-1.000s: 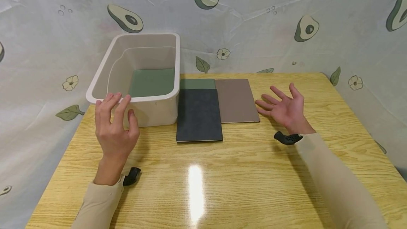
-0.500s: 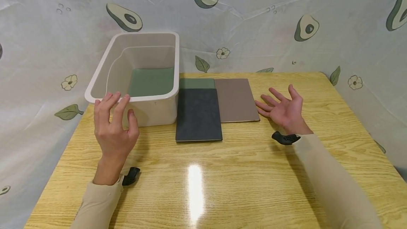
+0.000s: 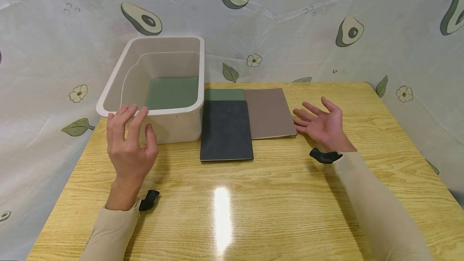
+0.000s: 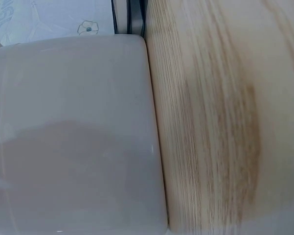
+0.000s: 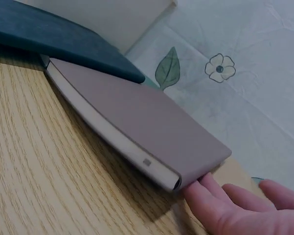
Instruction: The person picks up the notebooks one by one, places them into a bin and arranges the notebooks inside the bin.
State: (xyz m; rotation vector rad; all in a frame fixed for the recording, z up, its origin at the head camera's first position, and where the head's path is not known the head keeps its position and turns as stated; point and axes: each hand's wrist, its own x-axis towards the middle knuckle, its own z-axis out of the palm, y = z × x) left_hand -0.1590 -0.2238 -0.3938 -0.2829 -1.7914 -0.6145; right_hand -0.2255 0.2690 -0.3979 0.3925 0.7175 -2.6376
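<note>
My right hand (image 3: 324,126) lies palm up with spread fingers at the right edge of a mauve notebook (image 3: 270,114). In the right wrist view its fingertips (image 5: 198,196) reach under the spine-side corner, and that side of the notebook tilts up off the wood. A dark navy notebook (image 3: 226,130) lies to its left, overlapping a green notebook (image 3: 224,94). My left hand (image 3: 130,152) is at the front rim of a pale plastic bin (image 3: 177,128), fingers slightly bent, fingertips at the rim and thumb apart. A flat green thing (image 3: 174,94) covers part of the bin's floor.
The wooden table (image 3: 275,204) carries the bin at back left, with the notebooks beside it. Behind hangs a grey cloth (image 3: 290,31) printed with avocados, leaves and flowers. Each wrist has a black strap piece (image 3: 326,156).
My right hand has shifted slightly left, its fingers slipping under the mauve notebook's edge. The notebook's right side has risen a little. My left hand stays at the bin.
</note>
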